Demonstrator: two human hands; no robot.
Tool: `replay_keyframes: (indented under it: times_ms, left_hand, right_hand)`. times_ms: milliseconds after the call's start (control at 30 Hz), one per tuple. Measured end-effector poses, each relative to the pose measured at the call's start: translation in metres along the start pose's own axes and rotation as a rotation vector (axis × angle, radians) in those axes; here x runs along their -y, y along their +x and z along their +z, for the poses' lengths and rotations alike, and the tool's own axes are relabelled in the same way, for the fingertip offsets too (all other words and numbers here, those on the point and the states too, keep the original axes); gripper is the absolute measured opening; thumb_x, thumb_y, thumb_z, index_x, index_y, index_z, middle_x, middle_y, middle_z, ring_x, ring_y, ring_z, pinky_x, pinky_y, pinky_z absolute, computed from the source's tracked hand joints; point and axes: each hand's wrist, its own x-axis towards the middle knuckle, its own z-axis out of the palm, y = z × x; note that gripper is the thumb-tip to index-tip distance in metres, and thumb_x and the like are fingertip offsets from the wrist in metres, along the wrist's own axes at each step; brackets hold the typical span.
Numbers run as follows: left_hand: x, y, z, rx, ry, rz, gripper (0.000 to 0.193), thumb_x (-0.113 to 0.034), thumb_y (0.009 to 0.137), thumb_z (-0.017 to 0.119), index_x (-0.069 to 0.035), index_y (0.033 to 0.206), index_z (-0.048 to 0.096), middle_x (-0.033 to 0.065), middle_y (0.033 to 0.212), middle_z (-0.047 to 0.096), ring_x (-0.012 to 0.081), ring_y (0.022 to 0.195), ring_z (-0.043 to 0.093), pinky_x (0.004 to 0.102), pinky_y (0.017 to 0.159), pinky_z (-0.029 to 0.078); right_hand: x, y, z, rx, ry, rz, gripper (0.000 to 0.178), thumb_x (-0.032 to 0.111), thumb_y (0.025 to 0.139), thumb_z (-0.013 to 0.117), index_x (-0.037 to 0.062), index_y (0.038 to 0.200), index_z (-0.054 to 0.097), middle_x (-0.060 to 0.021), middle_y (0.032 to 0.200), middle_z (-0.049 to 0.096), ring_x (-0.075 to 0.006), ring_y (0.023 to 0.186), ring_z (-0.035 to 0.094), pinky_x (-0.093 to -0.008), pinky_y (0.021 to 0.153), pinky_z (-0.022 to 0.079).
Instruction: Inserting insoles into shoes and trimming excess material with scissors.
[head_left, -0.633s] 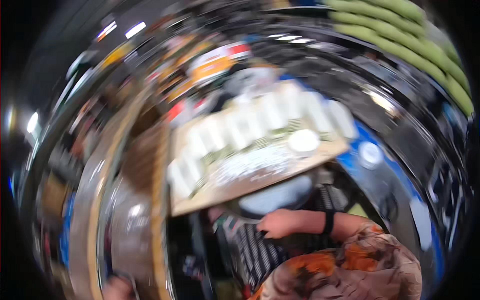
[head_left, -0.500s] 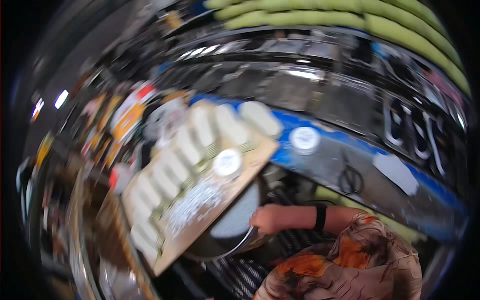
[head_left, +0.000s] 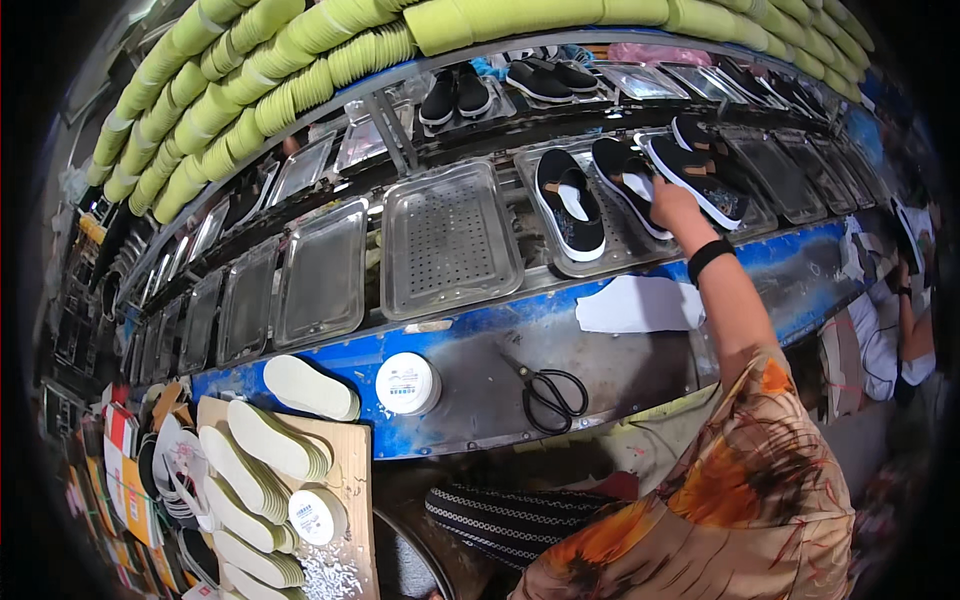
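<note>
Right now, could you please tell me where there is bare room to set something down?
Bare: the tray just left of the shoes, and the bench between scissors and white sheet. Crowded: the board with insoles, and around the right hand.

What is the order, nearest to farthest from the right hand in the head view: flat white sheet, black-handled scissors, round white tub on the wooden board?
1. Flat white sheet: closest to the right hand, on the grey metal bench.
2. Scissors: left of the sheet.
3. Tub: lower left, on the wooden board.
</note>
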Motion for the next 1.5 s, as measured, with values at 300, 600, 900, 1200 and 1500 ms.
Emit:
replay_keyframes:
  times_ms: [300, 600, 900, 1200, 1500]
  left_hand:
    - [0.022, 0.017, -0.006, -0.092, 0.174, 0.012, 0.049, -0.036, 0.093, 0.037, 0.007, 0.111, 0.053, 0.0240, 0.107, 0.057, 0.0336, 0.099, 0.055, 0.0365, 0.086, 0.041]
    - [0.007, -0.003, -0.001, -0.150, 0.099, 0.034, 0.051, -0.039, 0.092, 0.036, 0.006, 0.109, 0.054, 0.0231, 0.106, 0.058, 0.0333, 0.099, 0.055, 0.0368, 0.086, 0.041]
    - [-0.040, -0.037, -0.029, -0.321, -0.004, 0.508, 0.022, -0.013, 0.081, 0.060, 0.000, 0.098, 0.059, 0.0140, 0.083, 0.060, 0.0191, 0.070, 0.059, 0.0279, 0.065, 0.046]
    - [-0.083, -0.106, -0.029, -0.658, -0.832, 0.407, 0.059, -0.023, 0.090, 0.049, -0.007, 0.138, 0.018, 0.0104, 0.136, 0.028, 0.0208, 0.118, 0.035, 0.0316, 0.099, 0.028]
    - [0.052, -0.081, -0.083, -1.142, -0.089, 0.283, 0.049, -0.019, 0.083, 0.056, 0.003, 0.123, 0.038, 0.0244, 0.129, 0.032, 0.0383, 0.119, 0.034, 0.0398, 0.101, 0.025]
  right_hand:
    - [0.068, -0.016, 0.004, -0.124, -0.206, -0.244, 0.026, 0.011, 0.074, 0.053, 0.0045, 0.098, 0.061, -0.0179, 0.094, 0.062, -0.0327, 0.082, 0.062, -0.0402, 0.069, 0.051]
    - [0.115, -0.026, 0.001, 0.235, 0.077, -0.516, 0.045, 0.041, 0.065, 0.067, 0.0041, 0.091, 0.065, -0.0186, 0.092, 0.062, -0.0341, 0.088, 0.059, -0.0396, 0.078, 0.046]
    - [0.145, -0.192, -0.067, -0.004, 0.716, -0.698, 0.023, 0.021, 0.072, 0.064, -0.0007, 0.070, 0.058, -0.0131, 0.054, 0.056, -0.0257, 0.047, 0.055, -0.0353, 0.043, 0.042]
    - [0.231, -0.499, -0.022, 0.141, 0.608, -2.389, 0.008, 0.016, 0.069, 0.053, 0.0093, 0.069, 0.049, -0.0074, 0.060, 0.049, -0.0207, 0.042, 0.054, -0.0335, 0.033, 0.041]
    - [0.259, -0.546, 0.013, 0.682, 0.675, -2.073, 0.040, 0.015, 0.073, 0.063, 0.0093, 0.111, 0.051, -0.0102, 0.104, 0.057, -0.0272, 0.089, 0.059, -0.0333, 0.070, 0.050]
